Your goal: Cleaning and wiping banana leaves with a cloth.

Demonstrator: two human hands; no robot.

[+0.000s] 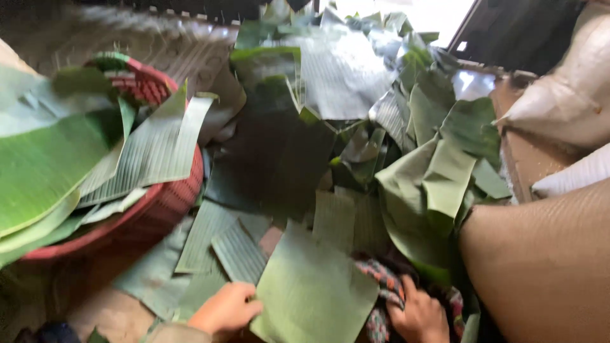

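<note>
One cut leaf piece lies between two hands: left hand pinches its 9 o'clock edge; right hand, at 3 o'clock, grip unclear. One red basket at 10 o'clock.

A cut leaf piece lies flat at the near centre, pale green, ribbed, roughly four-sided, one corner pointing far. Its left edge is pinched by the left hand; its right edge overlaps a patterned cloth, where the right hand rests.
</note>
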